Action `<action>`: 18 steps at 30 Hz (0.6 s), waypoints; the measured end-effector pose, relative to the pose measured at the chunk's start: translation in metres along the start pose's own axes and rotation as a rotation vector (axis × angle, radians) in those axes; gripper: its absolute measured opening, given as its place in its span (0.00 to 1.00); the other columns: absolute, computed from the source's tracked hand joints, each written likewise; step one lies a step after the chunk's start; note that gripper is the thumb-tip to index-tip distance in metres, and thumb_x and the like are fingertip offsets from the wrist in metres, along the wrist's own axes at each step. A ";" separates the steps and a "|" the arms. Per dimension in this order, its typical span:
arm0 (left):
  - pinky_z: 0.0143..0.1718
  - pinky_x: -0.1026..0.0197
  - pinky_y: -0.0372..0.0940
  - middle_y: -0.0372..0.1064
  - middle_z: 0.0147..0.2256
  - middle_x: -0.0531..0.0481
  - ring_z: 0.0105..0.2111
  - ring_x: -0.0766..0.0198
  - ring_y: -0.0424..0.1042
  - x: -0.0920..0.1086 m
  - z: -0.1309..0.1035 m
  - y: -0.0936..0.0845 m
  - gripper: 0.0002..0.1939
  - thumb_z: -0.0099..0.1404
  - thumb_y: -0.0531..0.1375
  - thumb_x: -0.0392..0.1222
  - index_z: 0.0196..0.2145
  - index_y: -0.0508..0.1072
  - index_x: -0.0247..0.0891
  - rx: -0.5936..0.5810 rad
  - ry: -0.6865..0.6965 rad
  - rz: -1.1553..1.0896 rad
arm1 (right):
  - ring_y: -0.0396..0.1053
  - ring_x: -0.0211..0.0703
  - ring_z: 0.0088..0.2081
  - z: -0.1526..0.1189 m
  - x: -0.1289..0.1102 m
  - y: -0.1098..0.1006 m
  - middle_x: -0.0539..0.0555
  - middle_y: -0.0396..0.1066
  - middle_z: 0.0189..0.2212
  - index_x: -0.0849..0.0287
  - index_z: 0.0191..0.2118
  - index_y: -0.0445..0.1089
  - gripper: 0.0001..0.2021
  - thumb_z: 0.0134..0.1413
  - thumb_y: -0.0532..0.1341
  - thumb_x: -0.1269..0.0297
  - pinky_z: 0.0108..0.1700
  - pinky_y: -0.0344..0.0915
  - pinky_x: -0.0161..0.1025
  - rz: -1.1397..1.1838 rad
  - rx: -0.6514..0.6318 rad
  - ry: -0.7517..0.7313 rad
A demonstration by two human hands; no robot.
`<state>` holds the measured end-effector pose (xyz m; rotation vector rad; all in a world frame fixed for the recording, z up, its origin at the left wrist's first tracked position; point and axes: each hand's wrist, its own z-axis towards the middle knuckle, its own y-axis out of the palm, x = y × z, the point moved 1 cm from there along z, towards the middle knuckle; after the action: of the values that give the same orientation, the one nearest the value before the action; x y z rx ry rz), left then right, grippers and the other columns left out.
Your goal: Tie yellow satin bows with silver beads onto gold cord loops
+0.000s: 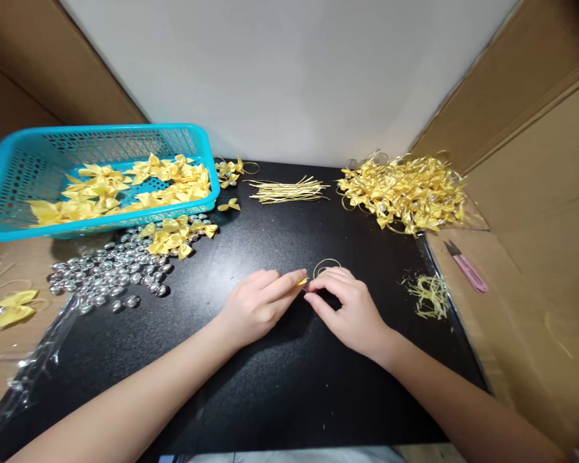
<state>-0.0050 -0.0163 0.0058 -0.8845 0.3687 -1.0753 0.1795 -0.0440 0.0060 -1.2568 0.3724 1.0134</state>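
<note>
Over the middle of the black table, my left hand [263, 302] is closed on a yellow ribbon bow [302, 281]; only a small bit of it shows at the fingertips. Close beside it, the thumb and fingers of my right hand [350, 308] pinch a thin gold cord [327, 261], which loops up behind the knuckles. The fingertips of both hands almost meet. Whether a silver bead is among them is hidden by the fingers.
A blue basket [207, 145] of yellow bows stands at the left, with silver beads [120, 270] before it. Cut gold cords [289, 190] lie at the back. Looped bows [405, 193] are heaped at the right, near cord scraps [431, 297] and pink snips [467, 267]. Cardboard walls flank the table.
</note>
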 end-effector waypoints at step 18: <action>0.40 0.64 0.67 0.74 0.41 0.47 0.41 0.64 0.72 -0.004 -0.003 0.013 0.02 0.59 0.66 0.38 0.31 0.78 0.38 0.238 -0.981 -1.024 | 0.67 0.34 0.23 -0.008 0.012 0.009 0.47 0.69 0.18 0.60 0.28 0.73 0.10 0.57 0.63 0.61 0.29 0.65 0.34 0.878 0.096 0.427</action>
<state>-0.0012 -0.0113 -0.0065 -1.2911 -1.1209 -1.3803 0.1810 -0.0462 -0.0114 -1.2270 1.3706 1.4186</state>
